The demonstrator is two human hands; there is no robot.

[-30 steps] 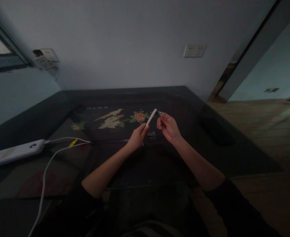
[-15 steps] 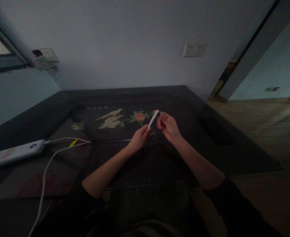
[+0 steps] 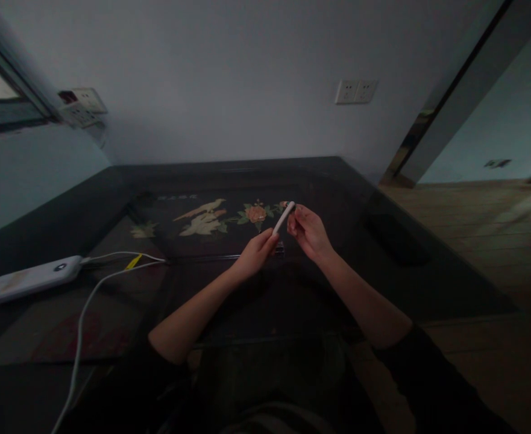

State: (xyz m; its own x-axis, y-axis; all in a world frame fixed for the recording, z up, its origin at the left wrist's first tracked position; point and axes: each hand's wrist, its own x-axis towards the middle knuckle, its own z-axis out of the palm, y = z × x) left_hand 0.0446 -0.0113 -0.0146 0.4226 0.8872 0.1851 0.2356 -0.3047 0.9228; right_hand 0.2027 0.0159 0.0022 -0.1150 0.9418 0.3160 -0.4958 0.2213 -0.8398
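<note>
Dim room, pale wall [image 3: 220, 78] behind a glossy dark table [image 3: 269, 307] with its bird-and-flower design [image 3: 255, 214], and there's the slim white rod [image 3: 284, 218], slanting up between two hands! The left hand [image 3: 258, 250] has it clasped low; the right hand [image 3: 309, 232] is bunched narrow at the upper tip, though whether those fingers pinch anything, I cannot tell. The danger, I'd judge: a sideways push at the tip could twist the rod loose from that low hold, and poor light could make the fingertips miss their mark, sending it clattering onto that hard tabletop
</note>
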